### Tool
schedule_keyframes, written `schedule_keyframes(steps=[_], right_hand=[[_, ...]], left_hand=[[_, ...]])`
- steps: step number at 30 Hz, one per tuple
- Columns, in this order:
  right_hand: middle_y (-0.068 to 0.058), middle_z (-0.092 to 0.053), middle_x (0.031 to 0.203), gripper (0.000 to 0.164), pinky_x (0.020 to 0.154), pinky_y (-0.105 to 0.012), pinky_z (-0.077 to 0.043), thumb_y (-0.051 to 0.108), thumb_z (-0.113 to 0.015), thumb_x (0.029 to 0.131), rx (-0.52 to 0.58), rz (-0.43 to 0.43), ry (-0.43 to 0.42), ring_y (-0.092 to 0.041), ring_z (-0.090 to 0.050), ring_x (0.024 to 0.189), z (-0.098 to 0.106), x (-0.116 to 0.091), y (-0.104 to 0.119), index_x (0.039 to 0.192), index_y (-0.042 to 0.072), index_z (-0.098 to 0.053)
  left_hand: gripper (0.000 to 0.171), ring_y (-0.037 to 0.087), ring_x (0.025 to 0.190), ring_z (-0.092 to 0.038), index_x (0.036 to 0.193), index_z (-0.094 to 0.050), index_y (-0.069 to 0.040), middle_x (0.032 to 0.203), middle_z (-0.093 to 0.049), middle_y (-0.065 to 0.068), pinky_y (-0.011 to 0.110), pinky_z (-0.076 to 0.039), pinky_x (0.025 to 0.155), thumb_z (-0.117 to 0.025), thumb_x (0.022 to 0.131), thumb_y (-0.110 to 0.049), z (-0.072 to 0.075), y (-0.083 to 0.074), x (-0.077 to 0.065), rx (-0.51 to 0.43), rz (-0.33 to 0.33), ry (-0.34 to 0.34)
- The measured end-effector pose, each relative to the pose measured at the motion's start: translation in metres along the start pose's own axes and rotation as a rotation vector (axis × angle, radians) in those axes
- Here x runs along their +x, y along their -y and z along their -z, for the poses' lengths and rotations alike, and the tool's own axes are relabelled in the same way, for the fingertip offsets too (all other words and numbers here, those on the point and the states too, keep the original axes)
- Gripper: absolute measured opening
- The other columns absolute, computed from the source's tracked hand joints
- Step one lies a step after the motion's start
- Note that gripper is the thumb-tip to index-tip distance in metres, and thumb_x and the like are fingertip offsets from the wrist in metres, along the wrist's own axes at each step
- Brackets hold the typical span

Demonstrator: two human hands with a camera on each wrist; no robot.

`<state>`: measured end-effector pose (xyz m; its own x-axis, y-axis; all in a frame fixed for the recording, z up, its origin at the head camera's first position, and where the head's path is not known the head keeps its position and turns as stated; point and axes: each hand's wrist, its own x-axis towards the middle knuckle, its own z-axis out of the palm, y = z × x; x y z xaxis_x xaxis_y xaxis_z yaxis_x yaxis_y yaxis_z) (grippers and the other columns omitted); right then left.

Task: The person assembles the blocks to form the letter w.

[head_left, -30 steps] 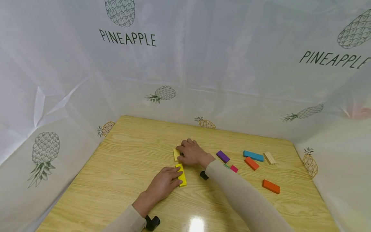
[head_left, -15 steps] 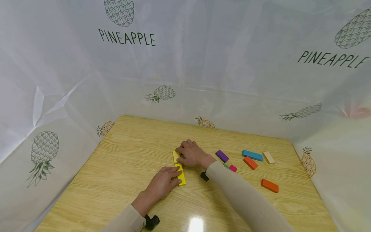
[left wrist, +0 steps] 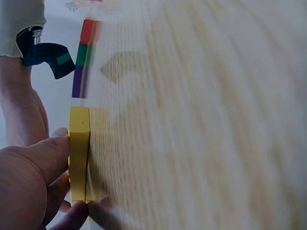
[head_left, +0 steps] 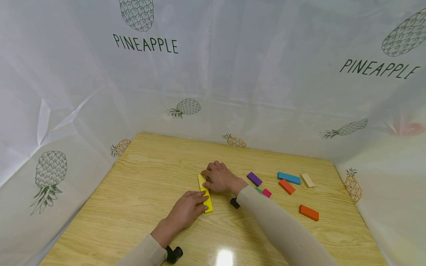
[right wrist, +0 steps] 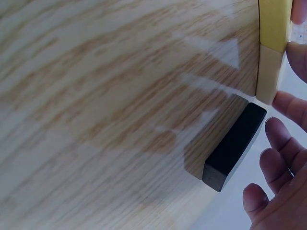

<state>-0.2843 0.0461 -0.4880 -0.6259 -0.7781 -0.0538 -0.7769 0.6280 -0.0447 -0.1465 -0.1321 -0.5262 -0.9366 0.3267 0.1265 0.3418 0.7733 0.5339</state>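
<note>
My left hand (head_left: 189,207) holds a bright yellow block (head_left: 208,204) flat on the table, thumb and fingertips along it. In the left wrist view this yellow block (left wrist: 79,153) stands beside the thumb. Just beyond it, my right hand (head_left: 219,177) pinches a paler, wood-coloured block (head_left: 201,179) between thumb and index finger. The two blocks lie end to end and touch, as the right wrist view shows with the pale block (right wrist: 269,74) against the yellow one (right wrist: 274,24). A black block (right wrist: 235,146) lies near the right hand's other fingers, hidden in the head view.
Right of the right hand lie a purple block (head_left: 254,179), a partly covered green block (head_left: 258,190) and a crimson block (head_left: 267,193). Farther right are a blue block (head_left: 288,178), two orange-red blocks (head_left: 287,187) and a plain wood piece (head_left: 307,180). A pineapple-print curtain (head_left: 259,122) borders the table.
My right hand has drawn the pale block slightly towards me, closing the small gap to the yellow block. The left hand stays nearly still.
</note>
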Motion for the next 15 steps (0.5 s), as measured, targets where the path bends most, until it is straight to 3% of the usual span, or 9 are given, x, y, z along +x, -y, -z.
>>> schedule_keyframes(steps=[15], right_hand=[[-0.002, -0.060, 0.128, 0.051, 0.092, -0.040, -0.044, 0.050, -0.055, 0.107, 0.004, 0.000, 0.005, -0.021, -0.047, 0.107, -0.0009, -0.0007, -0.0012, 0.151, 0.024, -0.060]], left_hand=[[0.042, 0.030, 0.139, -0.057, 0.140, -0.070, -0.010, 0.150, -0.063, 0.007, 0.050, -0.049, 0.115, -0.068, 0.104, -0.031, 0.0034, -0.0026, -0.0001, 0.027, -0.004, 0.016]])
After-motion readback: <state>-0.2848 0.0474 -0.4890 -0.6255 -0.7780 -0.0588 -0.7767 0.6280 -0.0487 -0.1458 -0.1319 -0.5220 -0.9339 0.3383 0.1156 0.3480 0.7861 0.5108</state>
